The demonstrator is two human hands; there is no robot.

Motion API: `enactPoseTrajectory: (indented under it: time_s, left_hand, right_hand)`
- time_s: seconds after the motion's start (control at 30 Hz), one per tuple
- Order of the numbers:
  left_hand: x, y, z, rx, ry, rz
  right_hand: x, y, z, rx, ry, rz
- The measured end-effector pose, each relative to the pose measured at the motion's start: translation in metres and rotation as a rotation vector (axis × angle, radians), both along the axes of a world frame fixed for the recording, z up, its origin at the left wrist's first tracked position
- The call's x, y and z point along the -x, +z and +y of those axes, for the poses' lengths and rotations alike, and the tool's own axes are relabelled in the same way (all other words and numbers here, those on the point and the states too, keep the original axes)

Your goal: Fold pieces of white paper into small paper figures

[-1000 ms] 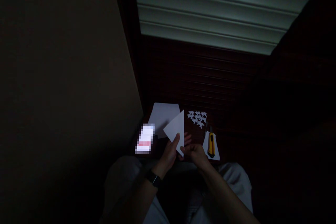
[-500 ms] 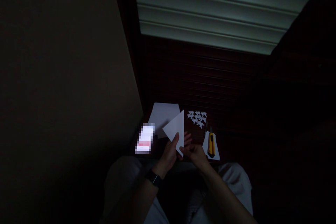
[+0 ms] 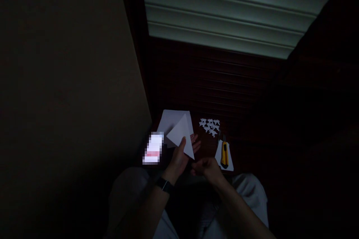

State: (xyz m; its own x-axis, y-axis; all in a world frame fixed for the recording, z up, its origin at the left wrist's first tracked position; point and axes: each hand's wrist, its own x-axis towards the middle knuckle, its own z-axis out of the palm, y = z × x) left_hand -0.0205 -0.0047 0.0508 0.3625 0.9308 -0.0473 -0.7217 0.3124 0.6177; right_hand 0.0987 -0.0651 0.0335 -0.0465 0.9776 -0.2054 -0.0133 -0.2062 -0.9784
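My left hand (image 3: 178, 160) holds a white folded sheet of paper (image 3: 181, 134), triangular in outline. The thumb presses on its face, while the fingers spread out behind it and show past its right edge. One corner points down toward my right hand (image 3: 206, 167). That hand is curled, just below and right of the corner and apart from it. Its fingertips are in shadow, and whether anything is between them cannot be made out. Behind the folded sheet, white paper (image 3: 168, 119) lies flat on the dark small table.
A lit phone (image 3: 153, 147), blurred out, lies at the left. Several small white paper cutouts (image 3: 209, 125) are grouped at the back right. Nearer, a yellow utility knife (image 3: 224, 155) rests on a white paper piece (image 3: 230, 162). A wall (image 3: 84, 63) rises on the left.
My right hand has let go of the lower corner of the folded paper. My left hand has moved the paper left and tilted it.
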Motion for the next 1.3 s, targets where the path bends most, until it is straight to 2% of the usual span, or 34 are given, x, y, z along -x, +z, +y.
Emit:
enactPoseTrajectory:
  time_s: [0.13, 0.2, 0.3, 0.5, 0.8, 0.97, 1.1, 1.2, 1.27, 1.3]
  left_hand:
    - [0.008, 0.006, 0.013, -0.028, 0.046, 0.014]
    - [0.007, 0.006, 0.015, -0.038, 0.039, 0.025]
    - [0.000, 0.005, 0.012, -0.038, 0.023, 0.045]
    - [-0.011, 0.004, 0.003, -0.045, 0.041, 0.086]
    - [-0.013, 0.004, 0.000, -0.029, 0.035, 0.104]
    - [-0.014, 0.003, 0.005, -0.033, 0.054, 0.061]
    - [-0.008, 0.006, 0.010, -0.037, 0.058, 0.047]
    - [-0.002, 0.006, 0.013, -0.016, 0.063, 0.076]
    - [0.002, 0.004, 0.013, 0.017, 0.002, 0.129]
    - [0.003, 0.002, 0.012, 0.038, -0.042, 0.161]
  right_hand:
    - [-0.008, -0.012, -0.005, 0.006, -0.088, 0.061]
    - [-0.011, -0.010, 0.002, 0.020, -0.177, 0.083]
    - [-0.009, 0.000, 0.020, 0.020, -0.226, 0.115]
    - [0.006, 0.013, 0.039, -0.048, -0.226, 0.070]
    - [0.008, 0.010, 0.033, -0.002, -0.189, 0.259]
    - [0.005, 0.011, 0.023, 0.050, -0.165, 0.276]
    - [-0.002, 0.008, 0.008, 0.059, -0.105, 0.195]
    - [-0.017, 0.007, 0.002, 0.012, -0.070, 0.041]
    - [-0.029, 0.012, 0.004, -0.102, -0.110, -0.158]
    - [-0.034, 0.017, 0.006, -0.210, -0.149, -0.314]
